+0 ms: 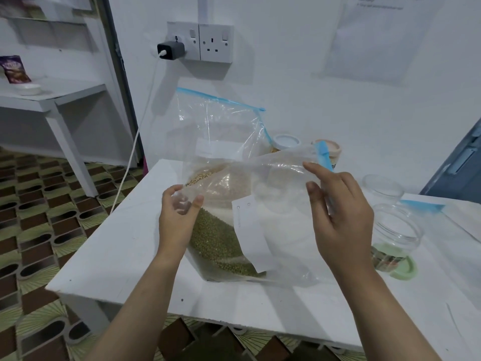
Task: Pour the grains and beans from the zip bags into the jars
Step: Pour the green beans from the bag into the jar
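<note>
Your left hand (179,217) pinches a corner of the near zip bag (260,194) between thumb and fingers, and your right hand (341,217) grips the opposite end just below the blue zip strip (324,155), so the bag hangs stretched between both hands above the white table (125,251). This bag appears nearly empty, thin and limp; expect it to fold and cling, and to slip if held by the smooth film alone. Behind and under it stand further zip bags: one holding green beans (216,238) and one holding pale grains (200,178), its mouth (221,100) raised toward the wall. These filled bags will be heavy at the bottom and soft at the sides, and the contents will shift suddenly when tilted. Take hold at the stiff zip strip with one hand and support the loaded bottom corner with the other. The open clear jar (398,230) stands at your right, near its green lid (406,269). Its mouth is narrower than a bag's, so form the bag opening into a spout before tilting. Two lidded jars (286,143) stand at the far table edge.
</note>
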A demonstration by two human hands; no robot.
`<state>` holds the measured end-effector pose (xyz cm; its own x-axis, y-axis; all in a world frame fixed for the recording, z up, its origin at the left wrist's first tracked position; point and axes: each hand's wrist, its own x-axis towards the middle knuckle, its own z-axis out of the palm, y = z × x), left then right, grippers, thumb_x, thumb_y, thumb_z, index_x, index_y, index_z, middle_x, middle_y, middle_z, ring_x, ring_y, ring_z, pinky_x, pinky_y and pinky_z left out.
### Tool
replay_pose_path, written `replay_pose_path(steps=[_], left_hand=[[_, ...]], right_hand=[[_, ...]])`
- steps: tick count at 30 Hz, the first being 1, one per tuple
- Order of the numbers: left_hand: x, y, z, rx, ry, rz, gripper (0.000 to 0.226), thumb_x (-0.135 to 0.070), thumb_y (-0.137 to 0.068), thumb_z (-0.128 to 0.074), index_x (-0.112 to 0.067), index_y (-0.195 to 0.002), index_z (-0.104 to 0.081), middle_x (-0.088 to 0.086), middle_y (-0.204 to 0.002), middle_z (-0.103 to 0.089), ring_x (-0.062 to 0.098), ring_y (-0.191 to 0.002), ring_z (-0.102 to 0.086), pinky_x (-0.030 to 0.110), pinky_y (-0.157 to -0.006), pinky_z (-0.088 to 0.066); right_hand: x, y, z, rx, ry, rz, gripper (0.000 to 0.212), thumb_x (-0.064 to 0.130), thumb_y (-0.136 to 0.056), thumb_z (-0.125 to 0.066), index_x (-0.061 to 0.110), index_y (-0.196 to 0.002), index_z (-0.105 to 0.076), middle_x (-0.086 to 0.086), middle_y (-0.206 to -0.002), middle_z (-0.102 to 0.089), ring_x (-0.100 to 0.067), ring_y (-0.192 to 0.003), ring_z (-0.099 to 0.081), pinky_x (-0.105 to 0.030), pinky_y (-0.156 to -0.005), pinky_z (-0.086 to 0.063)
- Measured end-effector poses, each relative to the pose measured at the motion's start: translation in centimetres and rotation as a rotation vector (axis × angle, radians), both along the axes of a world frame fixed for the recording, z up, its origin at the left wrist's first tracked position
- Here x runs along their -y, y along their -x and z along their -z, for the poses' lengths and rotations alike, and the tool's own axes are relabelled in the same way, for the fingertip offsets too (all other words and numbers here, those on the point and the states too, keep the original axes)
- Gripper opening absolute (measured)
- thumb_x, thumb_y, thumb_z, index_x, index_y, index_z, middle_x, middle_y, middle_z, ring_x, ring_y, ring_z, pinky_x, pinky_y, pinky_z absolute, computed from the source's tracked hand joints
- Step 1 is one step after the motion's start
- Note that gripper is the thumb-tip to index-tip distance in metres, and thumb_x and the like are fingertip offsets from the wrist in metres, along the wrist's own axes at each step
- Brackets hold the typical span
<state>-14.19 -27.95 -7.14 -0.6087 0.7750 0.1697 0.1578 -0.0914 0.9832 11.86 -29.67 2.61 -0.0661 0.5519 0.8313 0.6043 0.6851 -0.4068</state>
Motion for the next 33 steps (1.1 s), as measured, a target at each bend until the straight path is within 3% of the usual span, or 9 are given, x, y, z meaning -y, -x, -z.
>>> replay_pose_path(steps=[3, 8, 11, 17, 21, 23, 26, 30, 33], left_hand=[[-0.4, 0.1, 0.0, -0.006, 0.003, -0.019, 0.036, -0.042, -0.085, -0.073, -0.032, -0.117, -0.057, -0.008, -0.102, -0.059, 0.001, -0.084, -0.054, 0.023, -0.082, -0.046], [-1.3, -0.6, -0.5, -0.011, -0.076, -0.064, 0.047, -0.035, -0.084, -0.076, -0.026, -0.126, -0.056, -0.011, -0.104, -0.055, 0.011, -0.094, -0.053, 0.021, -0.086, -0.044], [-1.7, -1.2, -1.5, -0.032, -0.125, -0.075, 0.053, -0.033, -0.084, -0.077, -0.026, -0.13, -0.053, -0.009, -0.11, -0.054, 0.01, -0.101, -0.051, 0.016, -0.09, -0.043], [-2.8, -1.8, -4.7, -0.061, -0.241, -0.047, 0.053, -0.035, -0.081, -0.079, -0.029, -0.126, -0.052, -0.007, -0.114, -0.052, -0.008, -0.104, -0.05, 0.0, -0.084, -0.037], [-3.8, -2.2, -7.4, -0.115, -0.315, -0.046, 0.053, -0.036, -0.079, -0.08, -0.031, -0.124, -0.051, -0.019, -0.108, -0.048, -0.023, -0.099, -0.046, 0.013, -0.099, -0.039], [-4.4, -2.6, -9.0, -0.143, -0.36, -0.046, 0.052, -0.035, -0.08, -0.08, -0.03, -0.123, -0.052, -0.019, -0.107, -0.048, -0.022, -0.098, -0.046, 0.017, -0.103, -0.039], [-5.2, -3.3, -11.3, -0.186, -0.425, -0.048, 0.051, -0.038, -0.08, -0.079, -0.03, -0.122, -0.051, -0.02, -0.104, -0.046, -0.018, -0.097, -0.047, 0.007, -0.094, -0.038], [-6.7, -4.1, -13.8, -0.24, -0.489, -0.102, 0.053, -0.041, -0.082, -0.078, -0.022, -0.125, -0.053, -0.012, -0.104, -0.047, 0.003, -0.104, -0.05, 0.004, -0.09, -0.036], [-7.6, -5.2, -15.3, -0.285, -0.508, -0.132, 0.054, -0.04, -0.084, -0.076, -0.015, -0.127, -0.055, -0.004, -0.106, -0.046, 0.006, -0.101, -0.049, 0.005, -0.093, -0.036]], right_hand=[[-0.4, -0.3, -0.1, 0.033, 0.074, 0.007, 0.033, 0.011, -0.101, -0.056, 0.022, -0.131, -0.063, 0.005, -0.086, -0.054, 0.0, -0.075, -0.048, -0.008, -0.067, -0.037], [-0.4, -0.8, -0.5, 0.017, 0.116, 0.049, 0.033, 0.013, -0.101, -0.058, 0.02, -0.133, -0.061, 0.009, -0.09, -0.056, 0.01, -0.077, -0.049, -0.003, -0.074, -0.035], [-0.1, -1.3, -0.9, -0.019, 0.119, 0.057, 0.032, 0.013, -0.1, -0.06, 0.015, -0.132, -0.06, 0.008, -0.092, -0.054, 0.001, -0.076, -0.049, -0.004, -0.073, -0.036], [0.7, -2.6, -2.4, -0.104, 0.092, 0.077, 0.036, 0.01, -0.097, -0.063, 0.011, -0.133, -0.059, 0.0, -0.094, -0.056, -0.008, -0.079, -0.05, -0.002, -0.077, -0.035], [0.7, -3.3, -3.7, -0.129, 0.084, 0.081, 0.042, 0.015, -0.098, -0.063, 0.014, -0.139, -0.054, 0.002, -0.098, -0.055, -0.009, -0.079, -0.051, -0.005, -0.076, -0.038], [0.3, -3.8, -4.6, -0.144, 0.069, 0.077, 0.045, 0.017, -0.098, -0.063, 0.017, -0.141, -0.051, 0.003, -0.1, -0.055, -0.011, -0.08, -0.051, -0.01, -0.076, -0.041], [-0.8, -4.8, -6.1, -0.151, 0.025, 0.075, 0.046, 0.018, -0.099, -0.063, 0.017, -0.143, -0.05, 0.001, -0.102, -0.055, -0.012, -0.079, -0.051, -0.017, -0.079, -0.044], [-2.7, -6.3, -8.2, -0.15, -0.033, 0.066, 0.046, 0.02, -0.099, -0.062, 0.015, -0.143, -0.05, 0.003, -0.101, -0.055, -0.008, -0.072, -0.049, -0.011, -0.075, -0.04], [-4.0, -7.4, -9.6, -0.165, -0.052, 0.029, 0.045, 0.02, -0.099, -0.063, 0.015, -0.142, -0.051, 0.004, -0.1, -0.054, -0.006, -0.068, -0.047, -0.006, -0.075, -0.037]])
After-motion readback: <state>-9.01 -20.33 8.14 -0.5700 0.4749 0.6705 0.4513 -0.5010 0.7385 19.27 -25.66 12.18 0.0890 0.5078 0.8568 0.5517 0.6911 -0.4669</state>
